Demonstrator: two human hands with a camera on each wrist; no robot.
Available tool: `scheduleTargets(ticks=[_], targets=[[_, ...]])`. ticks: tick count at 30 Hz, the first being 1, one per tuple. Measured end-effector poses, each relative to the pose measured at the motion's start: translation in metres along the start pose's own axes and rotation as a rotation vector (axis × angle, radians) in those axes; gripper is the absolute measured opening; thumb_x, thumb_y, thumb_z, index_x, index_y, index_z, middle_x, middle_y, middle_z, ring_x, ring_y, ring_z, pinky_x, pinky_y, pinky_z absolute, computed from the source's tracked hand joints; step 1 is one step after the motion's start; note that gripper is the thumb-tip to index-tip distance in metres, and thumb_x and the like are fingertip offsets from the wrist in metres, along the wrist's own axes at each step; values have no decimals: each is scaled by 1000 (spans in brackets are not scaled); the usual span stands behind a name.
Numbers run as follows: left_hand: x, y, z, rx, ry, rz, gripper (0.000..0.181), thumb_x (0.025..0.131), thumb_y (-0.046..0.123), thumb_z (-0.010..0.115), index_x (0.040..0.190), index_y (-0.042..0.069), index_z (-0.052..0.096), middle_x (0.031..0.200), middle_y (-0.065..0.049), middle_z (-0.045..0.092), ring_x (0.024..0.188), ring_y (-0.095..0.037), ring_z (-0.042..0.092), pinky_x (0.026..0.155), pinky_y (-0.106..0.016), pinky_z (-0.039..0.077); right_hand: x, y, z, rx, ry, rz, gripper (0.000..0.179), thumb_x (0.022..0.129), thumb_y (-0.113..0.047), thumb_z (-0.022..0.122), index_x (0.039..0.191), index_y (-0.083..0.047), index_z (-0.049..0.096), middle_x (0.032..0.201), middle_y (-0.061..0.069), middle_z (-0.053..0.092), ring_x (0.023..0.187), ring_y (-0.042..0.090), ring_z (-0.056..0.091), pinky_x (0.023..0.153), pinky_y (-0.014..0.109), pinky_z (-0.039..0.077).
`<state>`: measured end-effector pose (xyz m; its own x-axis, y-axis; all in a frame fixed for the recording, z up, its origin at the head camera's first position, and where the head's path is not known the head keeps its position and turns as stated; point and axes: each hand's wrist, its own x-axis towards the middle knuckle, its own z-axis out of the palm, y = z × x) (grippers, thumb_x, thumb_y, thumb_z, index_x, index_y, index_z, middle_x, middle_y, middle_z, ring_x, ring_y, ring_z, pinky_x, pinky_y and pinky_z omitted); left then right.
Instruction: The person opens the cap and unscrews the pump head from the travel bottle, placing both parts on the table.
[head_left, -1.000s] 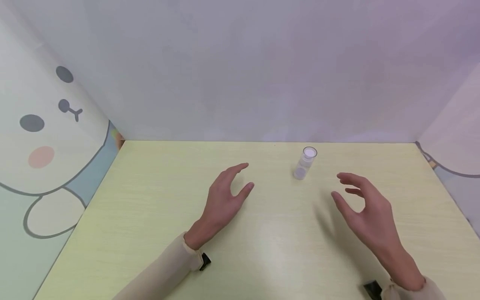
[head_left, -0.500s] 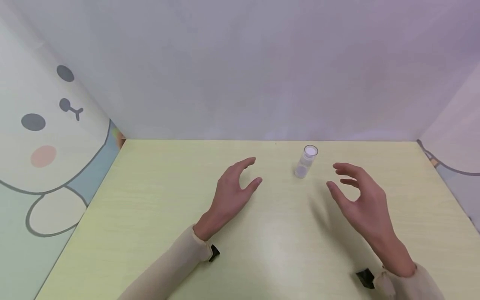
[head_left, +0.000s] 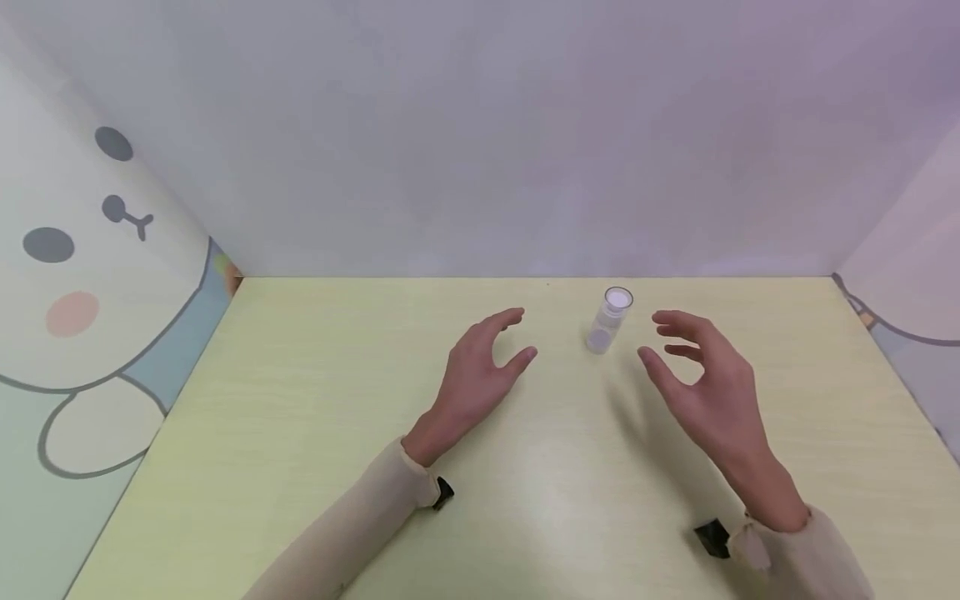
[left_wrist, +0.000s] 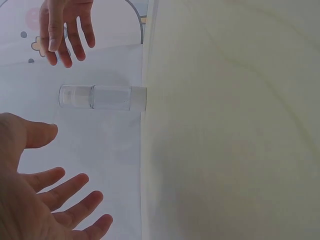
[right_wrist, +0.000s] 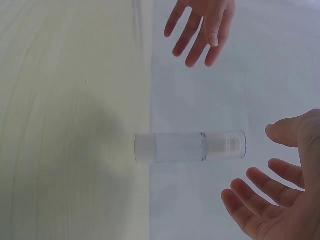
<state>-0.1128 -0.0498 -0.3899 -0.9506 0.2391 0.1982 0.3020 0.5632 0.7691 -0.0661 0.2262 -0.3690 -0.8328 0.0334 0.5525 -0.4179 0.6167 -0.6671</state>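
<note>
A small clear bottle (head_left: 609, 320) with a transparent cap over a white pump top and a whitish base stands upright on the table. In the left wrist view the bottle (left_wrist: 111, 98) lies sideways across the picture, as does the bottle (right_wrist: 180, 147) in the right wrist view. To its left my left hand (head_left: 480, 371) hovers with fingers spread and thumb apart, holding nothing. On the other side, closer to the bottle, my right hand (head_left: 708, 387) is raised above the table, fingers loosely bent and empty. Neither hand touches the bottle.
The pale wood-grain table (head_left: 300, 400) ends at a plain whitish back wall (head_left: 480, 150). A cartoon animal panel (head_left: 82, 275) forms the left side, and another printed panel (head_left: 915, 275) the right. Small black devices sit at both sleeve cuffs.
Both hands have moved forward and inward toward the bottle, the left going right and the right going left. The bottle stays in its place on the table.
</note>
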Motion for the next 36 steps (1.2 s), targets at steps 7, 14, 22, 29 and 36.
scheduleTargets(ticks=[7, 14, 22, 29, 36], targets=[[7, 3, 8, -14, -13, 8, 53, 98, 28, 74, 147, 16, 58, 145, 1, 65, 133, -22, 60, 112, -47, 48, 7, 2, 3, 16, 8, 49, 51, 85, 4, 80, 133, -5, 66, 120, 0, 70, 104, -13, 62, 91, 5, 50], [14, 10, 17, -5, -33, 3, 53, 98, 31, 74, 147, 18, 58, 146, 1, 64, 136, -21, 58, 115, -45, 46, 14, 4, 8, 17, -18, 99, 49, 88, 0, 80, 134, -8, 65, 125, 9, 71, 100, -17, 62, 90, 4, 51], [26, 16, 28, -27, -69, 8, 55, 97, 32, 74, 148, 17, 57, 145, 0, 64, 134, -22, 60, 113, -45, 49, 22, 6, 15, 22, -51, 144, 46, 91, -6, 79, 135, -9, 64, 129, 9, 71, 104, -17, 60, 89, 4, 51], [35, 19, 41, -44, -90, -18, 59, 95, 34, 78, 148, 19, 57, 146, 0, 64, 132, -25, 62, 110, -44, 51, 27, 11, 21, 22, -71, 168, 46, 92, -9, 79, 135, -7, 63, 131, 5, 70, 106, -15, 60, 88, 5, 52], [42, 24, 49, -45, -91, -3, 61, 94, 34, 79, 148, 18, 57, 146, 0, 64, 132, -25, 62, 110, -43, 51, 32, 12, 24, 49, -76, 196, 47, 92, -10, 80, 135, -9, 62, 131, 4, 70, 106, -8, 65, 87, 7, 54]])
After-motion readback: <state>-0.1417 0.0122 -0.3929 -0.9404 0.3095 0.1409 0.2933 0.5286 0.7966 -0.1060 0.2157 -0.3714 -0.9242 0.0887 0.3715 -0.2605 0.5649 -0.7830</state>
